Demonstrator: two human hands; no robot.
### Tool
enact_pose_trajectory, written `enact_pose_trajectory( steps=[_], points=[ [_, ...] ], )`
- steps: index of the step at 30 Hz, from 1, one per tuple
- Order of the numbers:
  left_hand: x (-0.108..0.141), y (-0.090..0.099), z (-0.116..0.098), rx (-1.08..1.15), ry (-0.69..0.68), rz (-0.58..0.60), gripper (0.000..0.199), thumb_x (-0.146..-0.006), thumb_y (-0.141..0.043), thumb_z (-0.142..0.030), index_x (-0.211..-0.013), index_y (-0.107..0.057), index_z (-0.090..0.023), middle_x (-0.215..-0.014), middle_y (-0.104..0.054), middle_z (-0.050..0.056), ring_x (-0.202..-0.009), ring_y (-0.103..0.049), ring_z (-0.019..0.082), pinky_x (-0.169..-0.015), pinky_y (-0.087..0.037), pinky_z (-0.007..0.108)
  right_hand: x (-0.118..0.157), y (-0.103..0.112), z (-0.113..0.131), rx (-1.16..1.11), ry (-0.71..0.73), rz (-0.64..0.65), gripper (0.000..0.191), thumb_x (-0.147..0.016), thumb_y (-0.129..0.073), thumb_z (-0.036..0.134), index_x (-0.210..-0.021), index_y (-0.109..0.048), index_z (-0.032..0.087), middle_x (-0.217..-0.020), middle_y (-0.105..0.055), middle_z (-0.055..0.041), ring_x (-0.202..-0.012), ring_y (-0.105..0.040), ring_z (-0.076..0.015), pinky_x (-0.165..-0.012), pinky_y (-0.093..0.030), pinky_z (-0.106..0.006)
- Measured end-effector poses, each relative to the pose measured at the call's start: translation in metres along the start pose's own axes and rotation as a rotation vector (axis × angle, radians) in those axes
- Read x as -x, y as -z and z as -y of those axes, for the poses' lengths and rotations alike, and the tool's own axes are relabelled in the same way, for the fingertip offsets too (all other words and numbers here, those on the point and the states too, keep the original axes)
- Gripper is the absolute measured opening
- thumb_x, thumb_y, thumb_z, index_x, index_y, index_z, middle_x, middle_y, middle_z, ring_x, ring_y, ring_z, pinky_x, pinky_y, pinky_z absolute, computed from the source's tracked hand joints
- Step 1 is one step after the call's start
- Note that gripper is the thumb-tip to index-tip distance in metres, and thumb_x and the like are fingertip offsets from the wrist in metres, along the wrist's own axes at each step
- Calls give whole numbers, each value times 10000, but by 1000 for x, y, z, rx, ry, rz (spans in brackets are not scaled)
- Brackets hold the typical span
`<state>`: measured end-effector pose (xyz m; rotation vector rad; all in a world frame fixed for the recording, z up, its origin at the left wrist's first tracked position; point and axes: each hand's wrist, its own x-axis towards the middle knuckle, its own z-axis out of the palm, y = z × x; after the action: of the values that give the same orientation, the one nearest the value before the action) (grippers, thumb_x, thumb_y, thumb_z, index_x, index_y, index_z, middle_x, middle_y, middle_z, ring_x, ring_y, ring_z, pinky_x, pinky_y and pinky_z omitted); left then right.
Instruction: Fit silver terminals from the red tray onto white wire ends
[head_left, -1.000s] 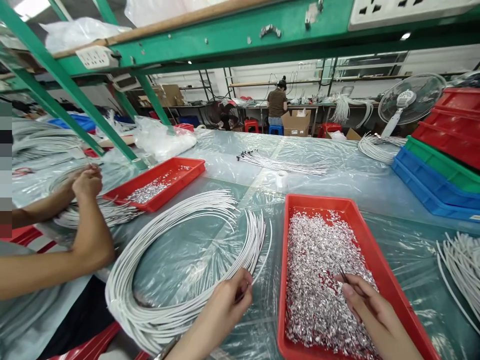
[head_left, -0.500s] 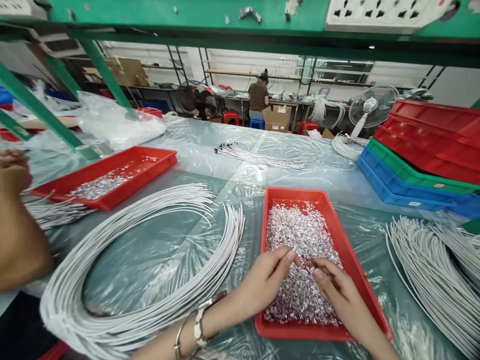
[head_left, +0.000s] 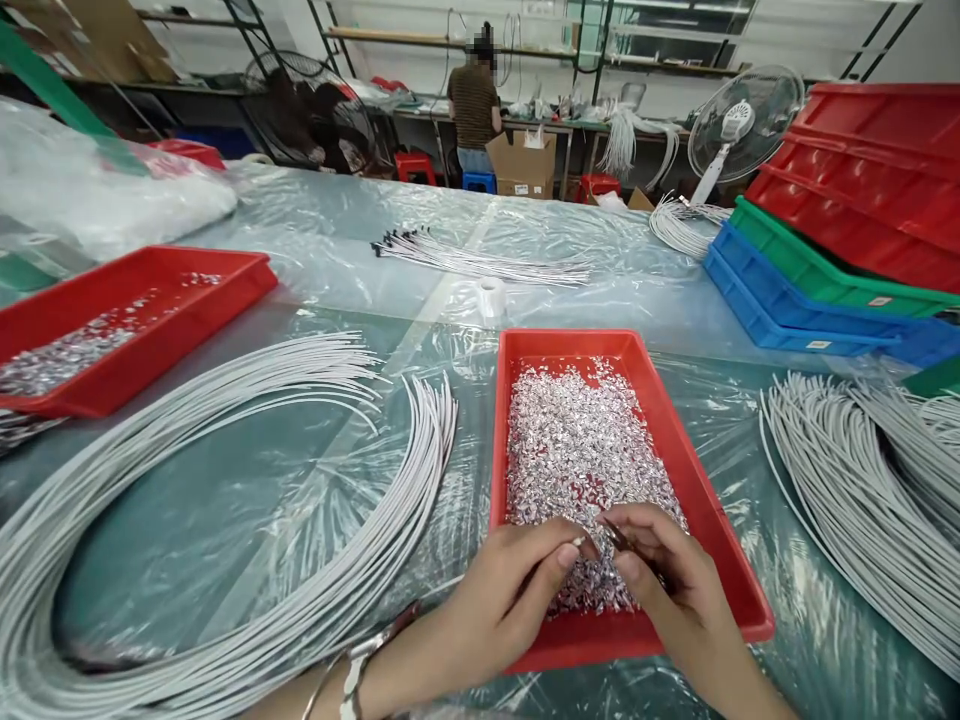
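Note:
Over a red tray (head_left: 709, 545) heaped with small shiny metal pieces (head_left: 585, 440), my two hands almost meet at the fingertips. My left hand (head_left: 517, 580) pinches a white cable, whose pale tip (head_left: 578, 541) pokes out between thumb and forefinger. A stretch of white cable shows behind that wrist. In my right hand (head_left: 671, 570) is a slim dark metal tool that looks like tweezers (head_left: 619, 537), its point turned towards the left fingertips. Whether a metal piece sits at its point is too small to tell. A coil of white cables (head_left: 247, 640) lies left of the tray.
A second red tray (head_left: 172, 345) with metal pieces stands at left. Stacked red, green and blue trays (head_left: 840, 270) rise at right above another cable bundle (head_left: 862, 520). A white roll (head_left: 491, 298) and black-ended cables (head_left: 480, 258) lie further back. One person (head_left: 474, 115) is across the room.
The view has tilted down and shifted. My fingertips have come closer together, and the white cable tip now shows in my left hand. Another person's arm at left has gone out of view.

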<state>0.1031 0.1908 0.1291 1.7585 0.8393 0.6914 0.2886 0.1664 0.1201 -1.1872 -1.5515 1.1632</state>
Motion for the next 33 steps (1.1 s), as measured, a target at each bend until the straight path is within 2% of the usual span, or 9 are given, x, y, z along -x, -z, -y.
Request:
enact_pose_trajectory(
  steps=[5,12,22,27,33],
  points=[
    [2,1,1,-12,-40,0,240,-968,-338,-248,-862,-537,-166,-716,-539,1,-640,-483,103,-621,-371,221,5,0,-4,148,20,35,173,-905,-520,330,-1072,-476,317,-805,-567,13,-703,-571,-146,-607,-485,-216],
    [2,3,-1,-40,-57,29,235,-963,-333,-217,-841,-529,-174,-727,-566,1,-638,-496,103,-614,-375,214,7,0,-4,319,123,43,179,-890,-546,325,-1059,-492,308,-780,-586,18,-632,-565,-140,-542,-470,-213],
    [2,5,-3,-177,-80,21,268,-960,-318,-227,-780,-508,-171,-670,-560,7,-588,-493,118,-561,-372,227,0,-4,8,301,205,64,150,-913,-529,349,-1052,-519,295,-760,-655,24,-613,-608,-132,-541,-470,-207],
    [1,6,-5,-206,-119,19,269,-966,-299,-210,-801,-508,-172,-674,-570,0,-590,-514,106,-572,-389,207,0,-4,7,278,201,65,171,-920,-521,357,-1083,-508,305,-807,-663,26,-674,-625,-128,-590,-485,-197],
    [4,7,-3,-223,-111,86,313,-978,-284,-260,-812,-531,-163,-679,-599,14,-597,-522,117,-557,-390,215,2,-6,9,284,195,56,175,-929,-501,384,-1088,-505,314,-802,-670,22,-680,-638,-141,-581,-490,-214]
  ],
)
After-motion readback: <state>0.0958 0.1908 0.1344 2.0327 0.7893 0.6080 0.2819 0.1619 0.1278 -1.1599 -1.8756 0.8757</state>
